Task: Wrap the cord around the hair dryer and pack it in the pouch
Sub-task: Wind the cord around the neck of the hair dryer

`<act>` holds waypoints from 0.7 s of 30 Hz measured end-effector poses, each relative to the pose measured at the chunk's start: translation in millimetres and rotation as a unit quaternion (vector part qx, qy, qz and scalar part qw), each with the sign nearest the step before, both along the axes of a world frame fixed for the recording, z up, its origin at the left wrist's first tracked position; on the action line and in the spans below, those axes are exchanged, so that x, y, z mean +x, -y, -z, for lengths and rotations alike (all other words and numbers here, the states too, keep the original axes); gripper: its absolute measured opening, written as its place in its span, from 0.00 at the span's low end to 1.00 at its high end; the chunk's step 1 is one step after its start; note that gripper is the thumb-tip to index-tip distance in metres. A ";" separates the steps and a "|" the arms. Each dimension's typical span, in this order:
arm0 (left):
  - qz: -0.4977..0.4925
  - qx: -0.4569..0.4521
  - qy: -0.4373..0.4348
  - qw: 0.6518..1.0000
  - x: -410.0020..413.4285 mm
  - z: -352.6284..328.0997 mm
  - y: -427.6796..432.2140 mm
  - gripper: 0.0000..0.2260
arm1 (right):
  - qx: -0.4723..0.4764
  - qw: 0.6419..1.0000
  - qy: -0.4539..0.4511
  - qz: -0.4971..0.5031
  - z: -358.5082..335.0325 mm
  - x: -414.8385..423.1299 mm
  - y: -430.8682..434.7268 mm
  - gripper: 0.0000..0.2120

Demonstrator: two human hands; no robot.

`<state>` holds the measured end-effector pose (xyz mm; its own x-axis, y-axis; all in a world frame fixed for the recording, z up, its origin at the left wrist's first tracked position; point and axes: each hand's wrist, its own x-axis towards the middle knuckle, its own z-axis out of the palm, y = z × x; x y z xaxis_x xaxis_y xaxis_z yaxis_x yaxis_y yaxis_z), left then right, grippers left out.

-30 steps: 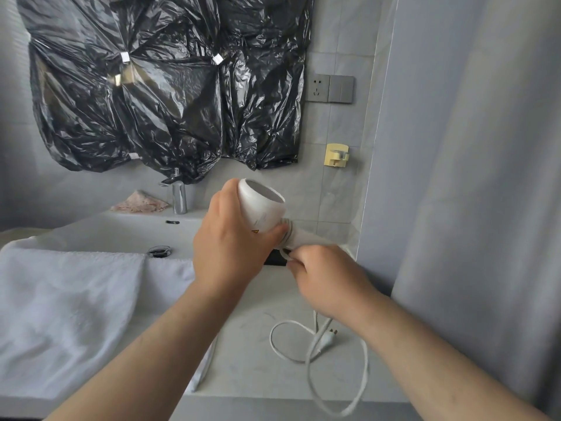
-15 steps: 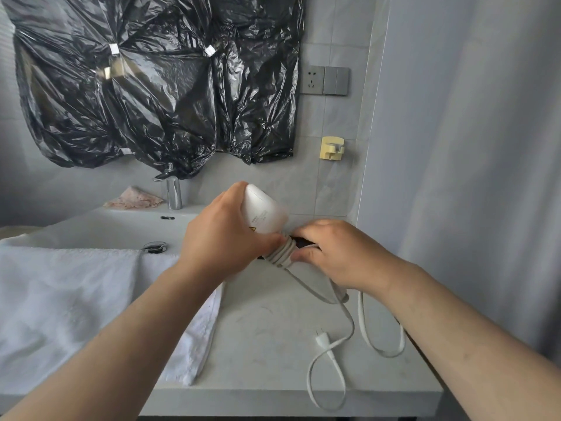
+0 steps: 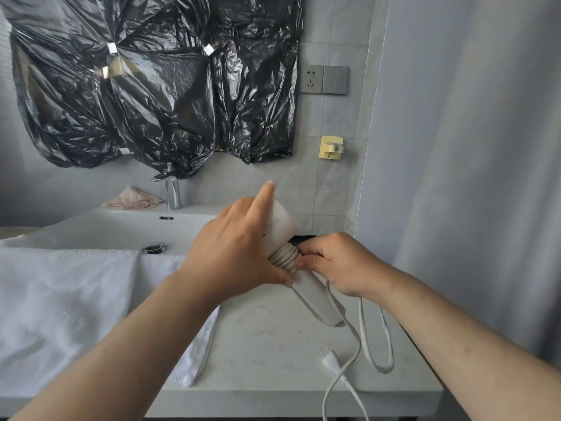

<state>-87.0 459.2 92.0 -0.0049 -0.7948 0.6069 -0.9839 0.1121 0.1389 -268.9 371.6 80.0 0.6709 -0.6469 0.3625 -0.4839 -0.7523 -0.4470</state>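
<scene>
My left hand [image 3: 235, 247] grips the body of the white hair dryer [image 3: 283, 226], held above the counter with its handle [image 3: 318, 302] pointing down to the right. Several turns of white cord [image 3: 285, 256] sit coiled around the dryer where body meets handle. My right hand [image 3: 337, 262] pinches the cord at those coils. The loose cord [image 3: 376, 344] hangs in a loop from that hand, and its plug [image 3: 331, 360] lies on the counter. A dark object [image 3: 303, 237], partly hidden behind my right hand, may be the pouch.
A white towel [image 3: 69, 311] covers the counter's left part and the sink's front edge. The sink [image 3: 121, 229] with faucet [image 3: 172, 189] is behind it. Pale counter [image 3: 267, 344] lies below my hands. A grey curtain [image 3: 470, 177] hangs at right. Black plastic [image 3: 151, 86] covers the wall.
The right hand has carried the cord round the dryer, adding turns to the coil. The loose loop on the counter has shortened and the plug has slid. The camera has tilted down.
</scene>
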 end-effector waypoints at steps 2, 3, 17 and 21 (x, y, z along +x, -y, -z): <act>-0.015 -0.042 0.034 0.998 -2.5 2.2 -0.4 0.68 | 0.000 1.000 0.007 -0.003 -4.8 0.0 0.2 0.15; -0.019 -0.058 0.044 0.997 -3.2 3.5 0.6 0.69 | 0.001 1.000 0.008 -0.003 -7.2 0.2 -0.5 0.14; 0.016 -0.007 -0.096 0.995 0.6 -1.6 6.9 0.69 | 0.008 1.000 0.010 0.011 -19.9 -4.1 -5.5 0.19; 0.041 0.008 -0.235 0.971 6.4 4.5 14.7 0.54 | 0.003 1.000 0.006 0.014 -27.0 -5.5 -7.2 0.20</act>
